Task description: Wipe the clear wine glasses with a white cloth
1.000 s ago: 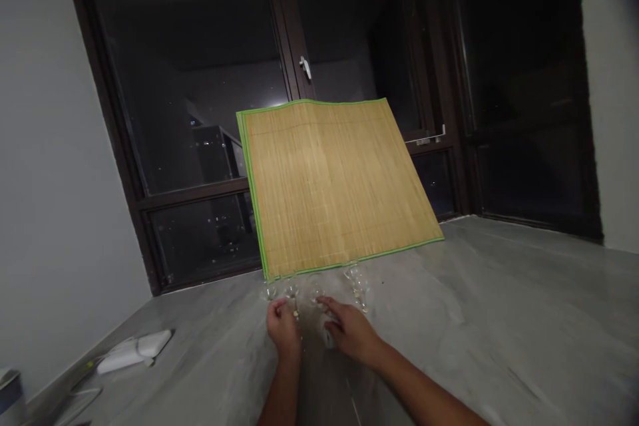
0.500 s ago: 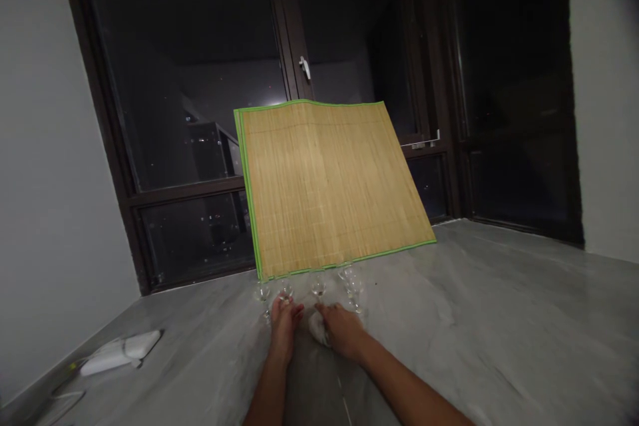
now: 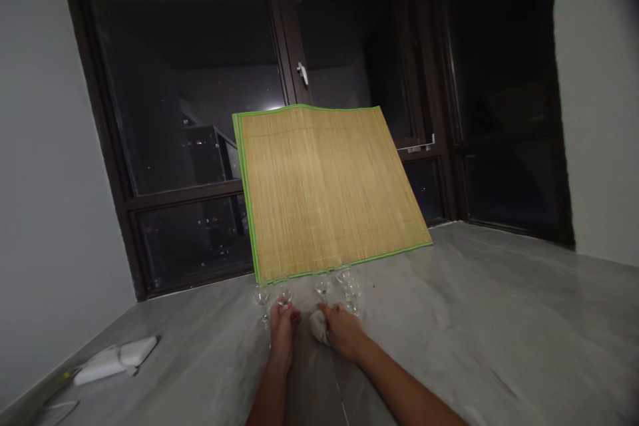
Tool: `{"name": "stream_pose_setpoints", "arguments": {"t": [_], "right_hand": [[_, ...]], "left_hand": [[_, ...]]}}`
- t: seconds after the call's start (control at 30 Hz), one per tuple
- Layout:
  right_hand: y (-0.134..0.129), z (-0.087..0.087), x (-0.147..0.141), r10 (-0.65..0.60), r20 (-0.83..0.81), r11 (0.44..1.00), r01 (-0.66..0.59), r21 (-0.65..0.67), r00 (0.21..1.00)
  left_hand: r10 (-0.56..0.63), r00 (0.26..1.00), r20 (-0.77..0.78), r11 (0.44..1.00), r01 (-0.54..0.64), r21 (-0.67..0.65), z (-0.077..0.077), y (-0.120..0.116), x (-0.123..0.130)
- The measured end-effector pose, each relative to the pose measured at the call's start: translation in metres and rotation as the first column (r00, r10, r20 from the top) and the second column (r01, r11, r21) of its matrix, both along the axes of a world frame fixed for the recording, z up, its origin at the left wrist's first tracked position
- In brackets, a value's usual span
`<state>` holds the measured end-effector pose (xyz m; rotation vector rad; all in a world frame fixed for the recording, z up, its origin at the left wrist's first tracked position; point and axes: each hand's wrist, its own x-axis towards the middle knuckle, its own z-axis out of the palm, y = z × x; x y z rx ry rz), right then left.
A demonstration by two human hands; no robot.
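Observation:
My left hand has its fingers closed around the lower part of a clear stemmed glass, whose bowl shows above the fingertips. In my right hand is a bunched pale cloth, bulging out on its left side. The right fingertips are at the stem of another stemmed glass; whether they grip it I cannot tell. A third stemmed glass stands just left of my left hand. More clear glasses stand close together beyond my right hand, partly hidden by it.
A bamboo mat with green edging leans against the dark window, right behind the glasses. A white bundle with a cord lies at the left on the grey marbled surface. A white wall bounds the left.
The view has shifted slightly. The glass at my right fingertips has moved a little to the right and tilted. Both hands stay in nearly the same place.

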<state>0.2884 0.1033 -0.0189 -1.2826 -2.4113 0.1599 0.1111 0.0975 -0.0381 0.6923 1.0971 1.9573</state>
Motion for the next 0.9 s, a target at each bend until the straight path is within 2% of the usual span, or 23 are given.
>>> {"name": "stream_pose_setpoints", "arguments": {"t": [0.2,0.4,0.57,0.7,0.9], "right_hand": [[0.0031,0.0003,0.0048,-0.103,-0.050,0.993,0.100,-0.061,0.993],[0.0022,0.0028,0.0056,-0.065,-0.100,0.997,0.061,-0.039,0.993],[-0.0009,0.0051,0.0052,-0.018,-0.054,1.000,0.018,-0.003,0.998],[-0.0011,0.0029,0.0072,0.021,-0.052,1.000,-0.022,-0.022,0.998],[-0.0027,0.0009,0.0079,0.060,-0.139,0.996,-0.069,-0.064,0.988]], "left_hand": [[-0.022,1.000,0.013,0.999,0.021,0.030,0.0029,-0.0023,0.0020],[-0.032,0.999,0.009,0.999,0.032,0.029,0.0064,-0.0079,0.0043],[-0.011,1.000,-0.009,1.000,0.011,-0.007,0.0091,-0.0077,0.0057],[-0.020,1.000,-0.014,1.000,0.020,0.009,0.0073,-0.0052,0.0042],[-0.025,0.999,-0.025,1.000,0.026,0.008,0.0033,-0.0032,0.0015]]}}
